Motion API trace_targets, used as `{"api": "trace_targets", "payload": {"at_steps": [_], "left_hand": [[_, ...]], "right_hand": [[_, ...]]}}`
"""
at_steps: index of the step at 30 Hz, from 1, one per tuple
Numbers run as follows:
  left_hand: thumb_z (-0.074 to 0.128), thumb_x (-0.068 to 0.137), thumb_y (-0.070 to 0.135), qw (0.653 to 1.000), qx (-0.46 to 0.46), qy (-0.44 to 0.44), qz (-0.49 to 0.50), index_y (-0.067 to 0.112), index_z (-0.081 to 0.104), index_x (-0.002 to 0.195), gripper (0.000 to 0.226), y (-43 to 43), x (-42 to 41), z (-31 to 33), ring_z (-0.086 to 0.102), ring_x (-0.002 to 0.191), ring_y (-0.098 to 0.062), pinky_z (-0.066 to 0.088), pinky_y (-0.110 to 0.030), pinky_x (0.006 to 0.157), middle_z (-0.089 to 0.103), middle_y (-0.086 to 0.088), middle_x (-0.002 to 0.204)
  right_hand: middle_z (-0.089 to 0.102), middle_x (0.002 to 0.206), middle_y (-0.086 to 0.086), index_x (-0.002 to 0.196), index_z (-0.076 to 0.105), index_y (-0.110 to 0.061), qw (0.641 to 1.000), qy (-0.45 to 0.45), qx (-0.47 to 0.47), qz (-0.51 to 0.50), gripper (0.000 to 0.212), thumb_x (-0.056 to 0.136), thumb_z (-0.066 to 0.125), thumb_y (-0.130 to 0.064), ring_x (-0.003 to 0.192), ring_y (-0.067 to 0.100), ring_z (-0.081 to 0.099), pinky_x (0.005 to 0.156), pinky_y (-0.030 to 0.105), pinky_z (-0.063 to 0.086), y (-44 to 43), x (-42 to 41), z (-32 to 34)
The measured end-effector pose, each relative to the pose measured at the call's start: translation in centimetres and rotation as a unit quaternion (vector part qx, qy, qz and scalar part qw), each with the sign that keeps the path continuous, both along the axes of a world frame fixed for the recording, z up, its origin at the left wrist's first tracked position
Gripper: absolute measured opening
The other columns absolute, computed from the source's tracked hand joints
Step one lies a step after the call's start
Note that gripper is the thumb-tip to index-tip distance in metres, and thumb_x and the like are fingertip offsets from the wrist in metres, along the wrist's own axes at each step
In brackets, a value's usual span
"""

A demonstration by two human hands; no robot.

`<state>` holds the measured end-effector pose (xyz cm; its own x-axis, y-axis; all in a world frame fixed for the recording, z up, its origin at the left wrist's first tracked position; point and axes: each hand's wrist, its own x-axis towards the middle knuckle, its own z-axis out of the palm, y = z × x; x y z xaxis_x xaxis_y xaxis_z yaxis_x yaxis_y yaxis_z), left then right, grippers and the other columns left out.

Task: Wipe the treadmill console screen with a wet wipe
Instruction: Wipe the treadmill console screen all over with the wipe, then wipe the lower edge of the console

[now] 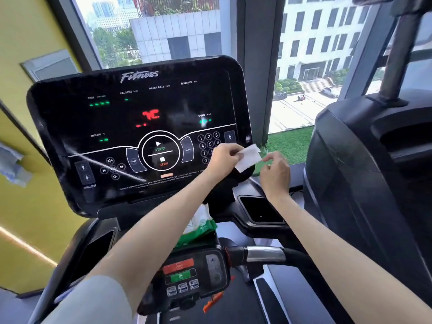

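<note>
Pinching a wet wipe (249, 157) in the left hand (224, 157), middle right of the frame, before the console screen's (140, 122) lower right corner. Right hand (275, 175) just beside, fingers curled; cannot tell if holding. Green wipe pack (198, 228) half hidden by arm.

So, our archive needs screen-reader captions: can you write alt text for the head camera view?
A person's left hand pinches a white wet wipe before the lower right corner of a lit treadmill console screen, the right hand close beside it. A green wipe pack sits below the console.
</note>
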<state>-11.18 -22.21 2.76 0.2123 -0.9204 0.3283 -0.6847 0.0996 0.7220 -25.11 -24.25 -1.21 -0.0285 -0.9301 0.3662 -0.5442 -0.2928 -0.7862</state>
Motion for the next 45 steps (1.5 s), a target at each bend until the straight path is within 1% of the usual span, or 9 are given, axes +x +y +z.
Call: {"api": "trace_targets", "payload": {"at_steps": [5,10,15,18,22,29,37,42,45], "left_hand": [[0.06,0.081,0.0,0.992,0.052,0.113,0.005,0.01,0.071,0.087,0.016,3.7,4.9,1.4,0.053,0.069,-0.005,0.041,-0.018,0.067,0.064,0.005,0.076],[0.061,0.081,-0.001,0.987,0.09,0.13,-0.028,0.006,0.071,0.09,0.015,8.7,7.7,1.4,0.054,0.074,-0.011,0.041,-0.022,0.068,0.066,-0.004,0.082],[0.062,0.083,0.0,0.966,0.089,0.242,-0.027,0.008,0.066,0.104,0.022,12.1,8.3,1.5,0.057,0.078,-0.015,0.049,-0.029,0.069,0.062,-0.007,0.085],[0.064,0.085,0.007,0.936,0.118,0.33,-0.031,0.01,0.056,0.119,0.035,14.1,6.9,1.0,0.06,0.082,-0.017,0.054,-0.031,0.071,0.058,-0.004,0.089],[0.066,0.083,0.004,0.935,0.135,0.327,-0.034,0.005,0.057,0.114,0.033,15.1,3.9,0.0,0.06,0.074,-0.016,0.052,-0.028,0.067,0.059,-0.007,0.089],[0.062,0.083,-0.003,0.932,0.163,0.31,-0.1,0.012,0.06,0.093,0.017,14.0,-5.7,-1.1,0.056,0.059,-0.007,0.051,-0.018,0.053,0.054,-0.001,0.072],[0.059,0.083,-0.004,0.871,0.287,0.27,-0.293,0.009,0.061,0.098,0.02,15.6,-27.2,-5.3,0.053,0.065,-0.014,0.051,-0.021,0.056,0.049,-0.002,0.069],[0.061,0.083,-0.001,0.811,0.353,0.194,-0.424,0.004,0.062,0.105,0.022,19.2,-38.9,-6.7,0.059,0.079,-0.018,0.055,-0.028,0.065,0.057,-0.007,0.079],[0.061,0.084,0.002,0.748,0.412,0.186,-0.485,0.005,0.063,0.108,0.024,22.4,-44.5,-8.3,0.06,0.089,-0.022,0.055,-0.032,0.076,0.062,-0.011,0.093]], "right_hand": [[0.06,0.102,0.001,0.113,0.055,-0.014,0.986,-0.039,0.107,0.122,0.031,0.084,0.054,-0.004,0.094,0.016,0.052,0.074,0.012,0.036,2.4,3.0,2.1],[0.066,0.09,0.002,0.107,0.059,-0.019,0.958,-0.121,0.192,0.178,0.029,0.079,0.068,-0.017,0.082,0.018,0.063,0.079,0.036,0.051,5.8,6.0,2.2],[0.063,0.076,0.005,0.091,0.063,-0.01,0.949,-0.173,0.208,0.164,0.007,0.085,0.061,-0.005,0.06,0.013,0.058,0.053,0.019,0.047,8.6,7.0,3.2],[0.061,0.076,0.002,0.09,0.059,-0.01,0.937,-0.235,0.228,0.123,0.007,0.088,0.056,-0.004,0.06,0.011,0.057,0.052,0.019,0.046,10.4,5.9,3.2],[0.061,0.078,0.008,0.086,0.059,-0.009,0.919,-0.299,0.244,0.082,0.008,0.087,0.057,-0.002,0.06,0.015,0.058,0.059,0.026,0.051,11.8,2.7,2.5],[0.061,0.073,0.003,0.096,0.059,-0.008,0.898,-0.351,0.264,0.024,0.008,0.088,0.06,-0.009,0.061,0.012,0.057,0.061,0.024,0.048,15.6,-8.3,0.4],[0.064,0.09,0.005,0.11,0.057,-0.013,0.88,-0.382,0.236,-0.157,0.021,0.089,0.056,-0.011,0.072,0.016,0.06,0.065,0.025,0.05,25.1,-28.5,-2.3],[0.064,0.076,0.002,0.089,0.062,-0.017,0.831,-0.409,0.187,-0.328,0.009,0.087,0.057,-0.009,0.066,0.013,0.06,0.064,0.025,0.051,32.6,-37.3,-3.6],[0.063,0.071,0.001,0.081,0.061,-0.02,0.782,-0.431,0.167,-0.418,0.012,0.086,0.059,-0.009,0.059,0.011,0.059,0.058,0.023,0.048,38.2,-40.5,-5.2]]}}
